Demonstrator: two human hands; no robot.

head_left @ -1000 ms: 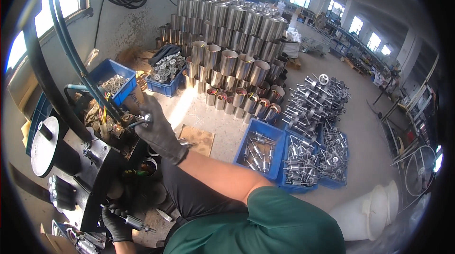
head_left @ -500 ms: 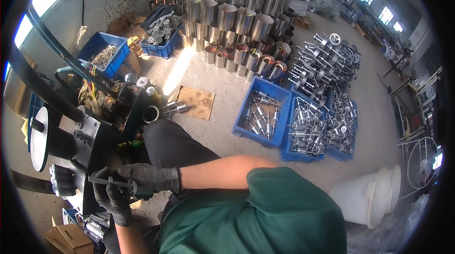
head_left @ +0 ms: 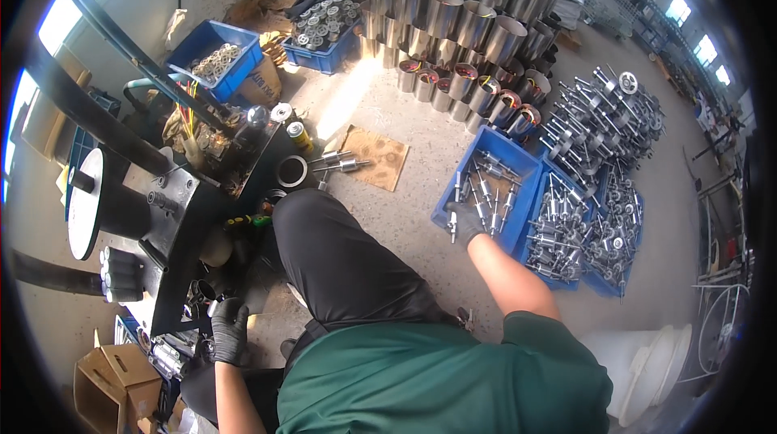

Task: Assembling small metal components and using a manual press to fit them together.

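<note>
My right hand (head_left: 466,223), in a dark glove, reaches over the near left edge of a blue bin (head_left: 506,152). Its fingers close on a metal rotor with a thin shaft (head_left: 453,215), held roughly upright at the bin's rim. Several similar rotors (head_left: 488,185) lie inside that bin. At the lower left, my gloved left hand (head_left: 230,327) is curled beside the black bench. A pale metal piece (head_left: 213,308) shows at its fingertips; what kind it is, I cannot make out.
The black press bench (head_left: 182,219) with a round disc (head_left: 86,203) stands on the left. Rotors fill more blue bins (head_left: 558,227) and a tall heap (head_left: 603,122) at right. Metal cylinders (head_left: 443,17) are stacked behind. Cardboard (head_left: 380,157) lies on the floor; a white bucket (head_left: 639,365) stands lower right.
My right hand has left the rod-like part both hands held near the bench, swung right to the blue bin and taken hold of a rotor. The view has shifted; my left hand stays near the bench.
</note>
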